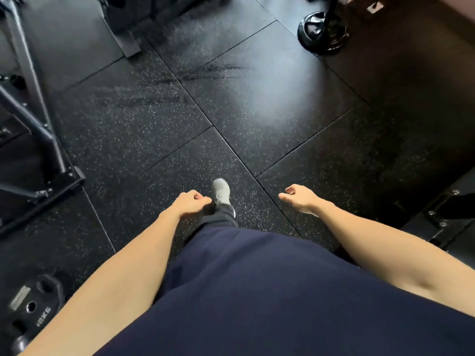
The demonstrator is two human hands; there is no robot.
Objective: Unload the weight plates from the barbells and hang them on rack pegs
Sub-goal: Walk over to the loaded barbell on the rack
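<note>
Landmark: grey shoe (pixel 220 191), mid-stride on the rubber floor (pixel 257 104).
Weight plate (pixel 30 307): nearest, flat on the floor, well left of and behind the shoe; probably awaiting a peg.
Left hand (pixel 189 202): just left of the shoe, grip loosely curled, empty.
Right hand (pixel 299 197): right of the shoe, grip relaxed, empty, arms swinging as in walking.
Rack frame (pixel 38 129): far left of the shoe.
Second plate (pixel 322 32): far beyond, upper right, apparently on a bar.

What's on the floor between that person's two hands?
In the head view, between the left hand and the right hand lie a grey shoe stepping forward and bare speckled rubber floor. Neither hand holds anything.
</note>
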